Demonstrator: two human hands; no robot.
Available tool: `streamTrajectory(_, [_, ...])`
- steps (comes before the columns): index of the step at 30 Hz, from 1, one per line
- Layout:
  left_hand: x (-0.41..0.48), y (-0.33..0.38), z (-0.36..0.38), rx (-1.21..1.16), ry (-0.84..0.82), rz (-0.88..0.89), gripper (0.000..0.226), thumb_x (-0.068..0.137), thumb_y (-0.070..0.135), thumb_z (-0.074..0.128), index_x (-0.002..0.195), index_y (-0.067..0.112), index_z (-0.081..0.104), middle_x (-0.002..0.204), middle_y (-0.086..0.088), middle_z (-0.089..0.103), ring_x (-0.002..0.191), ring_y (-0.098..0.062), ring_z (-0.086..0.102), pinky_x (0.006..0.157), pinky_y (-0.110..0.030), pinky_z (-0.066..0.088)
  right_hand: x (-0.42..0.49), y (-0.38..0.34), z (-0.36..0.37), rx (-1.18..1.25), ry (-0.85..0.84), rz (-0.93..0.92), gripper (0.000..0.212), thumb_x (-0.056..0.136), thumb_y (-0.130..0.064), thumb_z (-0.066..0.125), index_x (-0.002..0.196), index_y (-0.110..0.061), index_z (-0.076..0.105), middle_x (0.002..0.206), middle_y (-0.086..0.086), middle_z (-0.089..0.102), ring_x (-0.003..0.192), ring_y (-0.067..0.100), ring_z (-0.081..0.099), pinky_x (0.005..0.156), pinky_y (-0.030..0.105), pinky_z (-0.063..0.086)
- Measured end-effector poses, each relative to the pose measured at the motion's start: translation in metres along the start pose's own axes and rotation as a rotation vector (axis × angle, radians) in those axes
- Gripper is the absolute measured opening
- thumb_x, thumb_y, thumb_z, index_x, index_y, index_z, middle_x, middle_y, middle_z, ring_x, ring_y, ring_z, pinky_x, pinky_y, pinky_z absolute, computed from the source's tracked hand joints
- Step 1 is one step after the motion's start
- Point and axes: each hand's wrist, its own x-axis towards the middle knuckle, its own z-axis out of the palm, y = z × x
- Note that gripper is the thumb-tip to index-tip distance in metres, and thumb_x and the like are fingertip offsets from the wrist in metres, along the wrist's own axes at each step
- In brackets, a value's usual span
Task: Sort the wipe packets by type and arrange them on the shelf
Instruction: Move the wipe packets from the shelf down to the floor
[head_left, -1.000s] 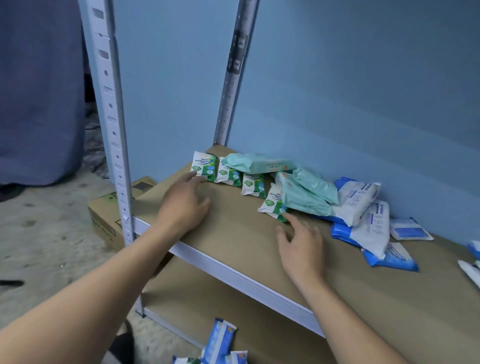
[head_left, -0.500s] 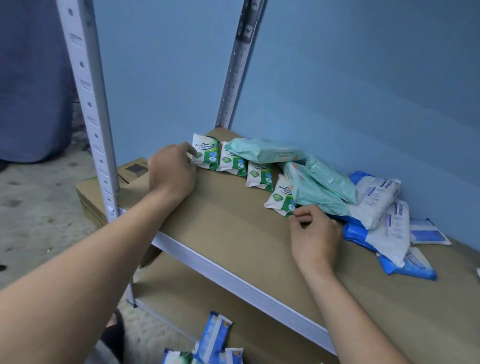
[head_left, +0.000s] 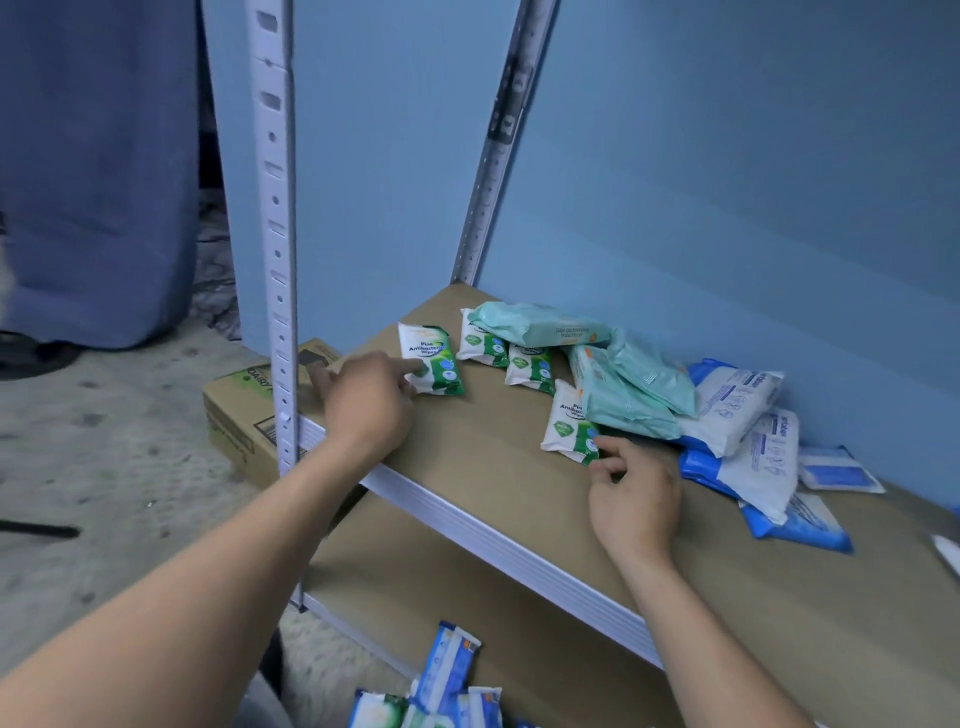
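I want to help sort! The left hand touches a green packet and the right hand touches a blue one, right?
The head view shows the left hand touching a green pine wipes packet, but the right hand touches another green wipes packet, not a blue one.

My left grip rests on the wooden shelf, its index finger laid straight on the leftmost pine antibacterial wipes packet. My right grip has bent fingertips at the near corner of the nearest green packet; I cannot tell whether they pinch it. Two more green packets lie between. Mint packets overlap them by the wall, beside a heap of blue-and-white packets. A cardboard box sits on the floor, left.
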Motion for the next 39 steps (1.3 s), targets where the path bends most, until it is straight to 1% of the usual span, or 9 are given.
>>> streamTrajectory(3, [-0.026, 0.009, -0.007, 0.046, 0.004, 0.011, 0.039, 0.094, 0.014, 0.055, 0.122, 0.036, 0.069, 0.101, -0.003, 0.062, 0.105, -0.030, 0.053, 0.092, -0.046, 0.033, -0.014, 0.001, -0.011, 0.007, -0.029, -0.006, 0.034, 0.085, 0.002, 0.065, 0.108, -0.021, 0.075, 0.072, -0.009, 0.064, 0.078, 0.019, 0.056, 0.070, 0.026, 0.030])
streamTrajectory(8, [-0.062, 0.018, -0.015, 0.063, 0.017, 0.016, 0.046, 0.093, 0.009, 0.051, 0.123, 0.039, 0.068, 0.093, 0.005, 0.054, 0.103, -0.025, 0.049, 0.078, -0.039, 0.022, -0.038, 0.008, -0.037, 0.049, -0.102, -0.010, 0.034, 0.088, -0.002, 0.066, 0.109, -0.027, 0.074, 0.077, -0.010, 0.063, 0.079, 0.016, 0.058, 0.080, 0.035, 0.049])
streamTrajectory(13, [-0.084, 0.014, -0.024, 0.057, -0.004, 0.009, 0.047, 0.094, 0.009, 0.049, 0.122, 0.043, 0.067, 0.095, 0.007, 0.052, 0.101, -0.023, 0.045, 0.073, -0.036, 0.018, -0.053, 0.024, -0.065, 0.041, -0.110, -0.010, 0.032, 0.089, -0.001, 0.065, 0.104, -0.029, 0.073, 0.080, -0.008, 0.060, 0.076, 0.011, 0.058, 0.068, 0.027, 0.045])
streamTrajectory(16, [-0.086, 0.012, -0.028, 0.067, 0.014, -0.001, 0.049, 0.092, 0.008, 0.048, 0.120, 0.043, 0.068, 0.100, 0.005, 0.055, 0.101, -0.023, 0.046, 0.079, -0.038, 0.023, -0.054, 0.030, -0.074, 0.054, -0.067, 0.055, 0.032, 0.090, 0.000, 0.060, 0.100, -0.029, 0.071, 0.088, -0.005, 0.060, 0.076, 0.012, 0.060, 0.067, 0.026, 0.046])
streamTrajectory(18, [-0.084, 0.013, -0.028, 0.055, 0.038, 0.011, 0.051, 0.087, 0.004, 0.048, 0.119, 0.037, 0.070, 0.102, 0.003, 0.055, 0.099, -0.026, 0.046, 0.084, -0.038, 0.026, -0.054, 0.028, -0.074, 0.081, -0.069, 0.099, 0.032, 0.092, -0.001, 0.056, 0.104, -0.027, 0.069, 0.099, -0.005, 0.057, 0.090, 0.017, 0.061, 0.081, 0.035, 0.052])
streamTrajectory(20, [-0.081, 0.017, -0.025, 0.019, 0.049, 0.037, 0.053, 0.082, -0.001, 0.049, 0.120, 0.028, 0.071, 0.111, 0.000, 0.059, 0.102, -0.029, 0.047, 0.089, -0.039, 0.032, -0.053, 0.023, -0.071, 0.110, -0.079, 0.122, 0.028, 0.094, -0.008, 0.056, 0.116, -0.022, 0.068, 0.109, -0.006, 0.054, 0.104, 0.017, 0.059, 0.095, 0.040, 0.050])
streamTrajectory(23, [-0.077, 0.030, -0.021, -0.055, 0.060, 0.078, 0.045, 0.086, 0.005, 0.051, 0.124, 0.020, 0.069, 0.130, -0.003, 0.061, 0.115, -0.032, 0.050, 0.095, -0.042, 0.038, -0.050, 0.010, -0.062, 0.094, -0.147, 0.108, 0.036, 0.097, -0.025, 0.057, 0.133, -0.020, 0.061, 0.126, -0.002, 0.054, 0.120, 0.017, 0.050, 0.100, 0.032, 0.041])
streamTrajectory(30, [-0.054, 0.059, -0.005, 0.036, -0.013, 0.109, 0.044, 0.099, 0.039, 0.049, 0.139, 0.023, 0.056, 0.154, -0.008, 0.042, 0.142, -0.027, 0.036, 0.110, -0.044, 0.032, -0.039, 0.003, -0.030, -0.183, -0.197, -0.028, 0.060, 0.093, -0.054, 0.055, 0.147, -0.029, 0.047, 0.143, -0.003, 0.051, 0.118, 0.022, 0.040, 0.103, 0.038, 0.034])
streamTrajectory(39, [-0.042, 0.055, 0.030, 0.264, -0.130, 0.154, 0.045, 0.101, 0.040, 0.043, 0.144, 0.029, 0.045, 0.158, -0.005, 0.035, 0.136, -0.029, 0.043, 0.098, -0.038, 0.040, -0.038, 0.011, -0.022, -0.338, -0.161, -0.085, 0.051, 0.097, -0.050, 0.047, 0.146, -0.036, 0.047, 0.146, -0.008, 0.050, 0.117, 0.021, 0.041, 0.101, 0.041, 0.038])
